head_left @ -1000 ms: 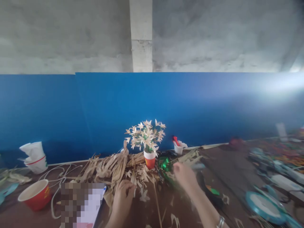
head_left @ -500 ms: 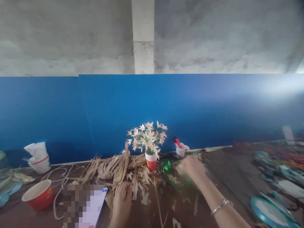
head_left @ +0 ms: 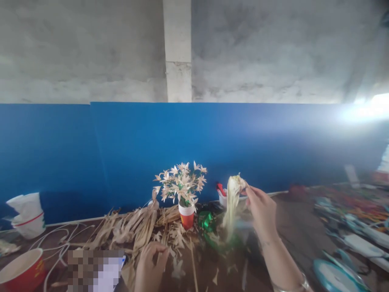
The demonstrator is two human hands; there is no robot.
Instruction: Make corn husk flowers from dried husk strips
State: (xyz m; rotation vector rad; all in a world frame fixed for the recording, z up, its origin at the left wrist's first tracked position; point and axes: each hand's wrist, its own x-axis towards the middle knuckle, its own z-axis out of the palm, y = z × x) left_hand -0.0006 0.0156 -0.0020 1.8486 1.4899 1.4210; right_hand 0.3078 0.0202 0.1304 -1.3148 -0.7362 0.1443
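My right hand [head_left: 263, 211] is raised above the table, pinching the top of a pale dried husk strip [head_left: 231, 200] that hangs down in front of the blue wall. My left hand [head_left: 149, 265] rests low on the brown table [head_left: 291, 219], fingers curled by the edge of a heap of dried husks [head_left: 133, 225]; whether it grips any is unclear. A small red-and-white cup [head_left: 186, 215] holds a bunch of pale husk flowers [head_left: 180, 184] just behind the heap. A shiny green ribbon [head_left: 206, 221] lies beside the cup.
A red paper bowl [head_left: 21, 273] and stacked white cups [head_left: 27, 215] stand at the left, with white cord [head_left: 57, 247] looping between them. A small white cup with a red item [head_left: 222, 194] stands by the wall. Teal round objects [head_left: 337, 278] and colourful clutter fill the right side.
My right hand has risen from the table near the green ribbon, lifting a long husk strip up with it. My left hand has stayed by the husk heap.
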